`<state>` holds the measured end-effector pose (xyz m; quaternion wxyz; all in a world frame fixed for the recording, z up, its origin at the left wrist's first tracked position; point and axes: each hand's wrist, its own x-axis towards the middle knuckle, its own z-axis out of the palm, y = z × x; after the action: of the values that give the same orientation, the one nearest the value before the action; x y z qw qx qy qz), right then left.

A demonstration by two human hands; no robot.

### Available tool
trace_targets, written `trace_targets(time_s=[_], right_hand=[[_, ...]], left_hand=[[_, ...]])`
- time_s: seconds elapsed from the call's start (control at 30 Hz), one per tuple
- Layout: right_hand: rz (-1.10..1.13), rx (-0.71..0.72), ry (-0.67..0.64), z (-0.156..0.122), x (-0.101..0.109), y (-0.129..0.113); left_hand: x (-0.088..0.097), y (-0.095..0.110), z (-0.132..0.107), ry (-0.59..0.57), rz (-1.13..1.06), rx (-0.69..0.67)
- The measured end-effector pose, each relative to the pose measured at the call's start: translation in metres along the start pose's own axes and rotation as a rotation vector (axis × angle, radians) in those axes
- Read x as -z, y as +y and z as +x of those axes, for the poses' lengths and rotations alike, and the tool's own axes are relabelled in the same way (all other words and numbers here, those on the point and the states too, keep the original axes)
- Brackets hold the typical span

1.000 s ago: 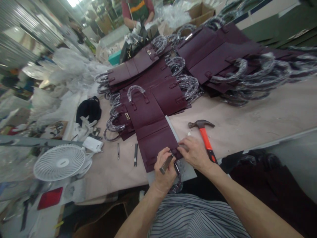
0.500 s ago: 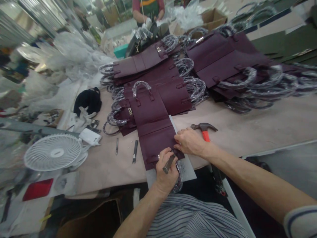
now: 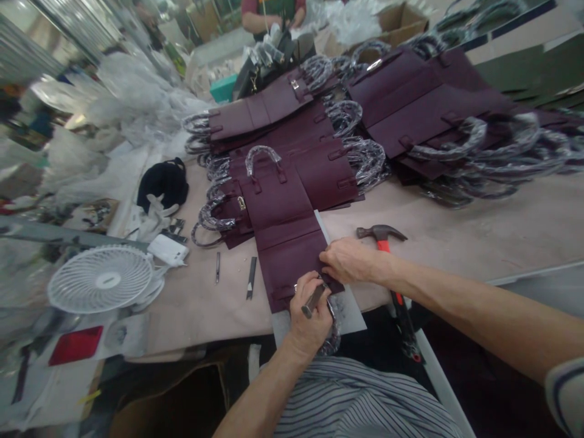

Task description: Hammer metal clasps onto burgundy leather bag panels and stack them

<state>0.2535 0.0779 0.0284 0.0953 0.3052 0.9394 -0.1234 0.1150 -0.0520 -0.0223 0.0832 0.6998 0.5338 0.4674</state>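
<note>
My left hand (image 3: 306, 322) is wrapped around a short metal punch (image 3: 314, 302), its blunt end pointing up toward me. The tip is hidden beneath my fingers, over the near part of a dark maroon leather bag panel (image 3: 285, 204). With closed fingers, my right hand (image 3: 349, 260) grips the right edge of that panel. The panel lies unfolded, with a plastic-wrapped handle at its far end and another by my left hand. Under its near end is a pale board (image 3: 354, 311). A claw hammer (image 3: 382, 234) with a red and black handle rests beyond my right forearm, apart from my fingers.
Stacked maroon bag panels (image 3: 429, 109) with wrapped handles cover the table's far side. To the left are a white fan (image 3: 100, 280), a black cap (image 3: 163, 184), a flat blade tool (image 3: 251, 278) and a thin metal tool (image 3: 218, 267). A co-worker (image 3: 274, 18) stands across the table.
The view has shifted a little, so the hammer and right-hand stack appear slightly farther right. Both hands keep nearly the same hold on the punch and panel.
</note>
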Motion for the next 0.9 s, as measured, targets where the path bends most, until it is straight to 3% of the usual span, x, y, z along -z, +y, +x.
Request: trace_targets(time_s=[0.27,0.47,0.7,0.9], right_hand=[[0.025,0.074,-0.083,0.005,0.011,0.007],[0.043,-0.02,-0.051,-0.004,0.002,0.016],[0.032,-0.072,-0.03,-0.001,0.0,0.009],[0.193,-0.163,0.024,-0.001,-0.005,0.012]], left_hand=[[0.0,0.001,0.002,0.013,-0.01,0.017],[0.0,0.002,0.003,0.015,-0.018,0.054],[0.001,0.001,0.004,-0.001,-0.005,0.032],[0.0,-0.003,0.004,-0.019,-0.029,0.049]])
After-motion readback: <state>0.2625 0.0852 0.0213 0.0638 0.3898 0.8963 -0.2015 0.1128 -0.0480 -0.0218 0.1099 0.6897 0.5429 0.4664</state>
